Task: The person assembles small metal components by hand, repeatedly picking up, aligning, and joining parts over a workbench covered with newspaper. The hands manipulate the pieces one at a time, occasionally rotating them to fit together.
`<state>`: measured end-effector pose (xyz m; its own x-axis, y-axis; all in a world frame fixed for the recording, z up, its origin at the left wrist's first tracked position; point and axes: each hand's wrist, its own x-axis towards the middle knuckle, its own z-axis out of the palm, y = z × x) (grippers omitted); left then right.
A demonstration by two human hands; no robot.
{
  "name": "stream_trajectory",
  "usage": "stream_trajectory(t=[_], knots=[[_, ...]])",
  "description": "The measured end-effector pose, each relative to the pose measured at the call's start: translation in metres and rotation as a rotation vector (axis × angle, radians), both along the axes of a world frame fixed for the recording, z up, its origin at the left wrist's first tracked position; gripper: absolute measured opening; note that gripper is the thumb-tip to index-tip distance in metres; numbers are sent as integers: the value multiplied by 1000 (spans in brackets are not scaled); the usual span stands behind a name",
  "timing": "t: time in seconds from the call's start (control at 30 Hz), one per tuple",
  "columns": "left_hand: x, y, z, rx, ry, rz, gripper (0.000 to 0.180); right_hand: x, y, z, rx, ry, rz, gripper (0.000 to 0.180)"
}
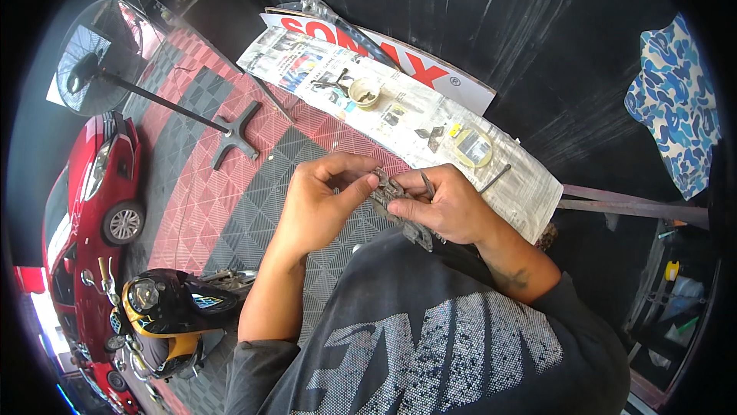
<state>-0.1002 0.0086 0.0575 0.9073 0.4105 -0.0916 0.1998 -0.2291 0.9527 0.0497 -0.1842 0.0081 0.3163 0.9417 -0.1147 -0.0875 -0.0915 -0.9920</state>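
Observation:
A grimy grey part with openings along it (417, 235), perhaps metal, is held between my two hands in front of my chest. I cannot make out its exact kind. My left hand (318, 196) pinches its upper end between thumb and fingers. My right hand (447, 206) grips it lower down, thumb pressed on top, and covers much of its middle. A thin dark piece (427, 183) sticks up beside the right fingers; whether it belongs to the part I cannot tell. Just beyond my hands is a narrow bench covered with newspaper (418, 117).
On the bench are an open round tub (364, 93), a round yellowish lid (473, 147), a dark rod (495, 178) and a small black tool (335, 81). A pedestal fan (234, 138), a scooter (153, 307) and a red car (96, 185) stand left. A camouflage cloth (679, 100) hangs right.

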Motion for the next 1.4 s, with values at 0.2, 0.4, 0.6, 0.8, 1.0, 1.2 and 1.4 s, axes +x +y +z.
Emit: stream_trajectory(t=[0.2, 0.4, 0.6, 0.8, 1.0, 1.2, 1.4], knots=[[-4, 11, -38, -587, -332, 363, 14, 39, -5, -20, 354, 667, -192, 49], [1, -25, -42, -831, -360, 302, 14, 1, 12, -9, 332, 384, -371, 23], [-5, -41, -34, -531, -272, 173, 36, 4, 7, 1, 299, 255, -424, 12], [-8, -41, -21, -381, -231, 162, 38, -1, 4, 12, 319, 181, -465, 9], [-6, -45, -22, -303, -264, 171, 38, 1, 0, 10, 300, 122, -443, 9], [-2, -43, -18, 173, -200, 183, 32, -1, 0, 14, 296, 107, -433, 9], [9, -46, -17, 224, -229, 209, 28, -10, 8, 1, 364, -56, -486, 9]])
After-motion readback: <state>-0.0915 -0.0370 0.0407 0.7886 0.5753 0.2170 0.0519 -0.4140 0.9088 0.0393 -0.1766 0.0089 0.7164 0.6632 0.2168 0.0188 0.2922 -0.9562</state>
